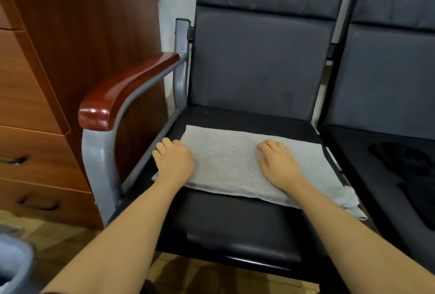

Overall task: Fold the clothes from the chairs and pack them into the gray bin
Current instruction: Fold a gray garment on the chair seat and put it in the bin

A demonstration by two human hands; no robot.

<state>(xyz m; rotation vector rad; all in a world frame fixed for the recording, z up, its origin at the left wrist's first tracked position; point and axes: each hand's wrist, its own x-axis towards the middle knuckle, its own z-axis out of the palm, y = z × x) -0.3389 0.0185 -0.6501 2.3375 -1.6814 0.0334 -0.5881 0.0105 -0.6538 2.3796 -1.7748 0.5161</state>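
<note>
Black chair seat (235, 223), folded gray garment (226, 161), wooden drawers (35, 105) beside

Both bare forearms enter from the bottom edge and reach forward, converging slightly. Left hand (174, 159): palm down, fingers curled over at the knuckles, tips hidden. Right hand (279, 161): palm down, fingers loosely bent and slightly spread, thumb toward the left hand. The hands lie well apart, at about the same height, wrists straight.
</note>
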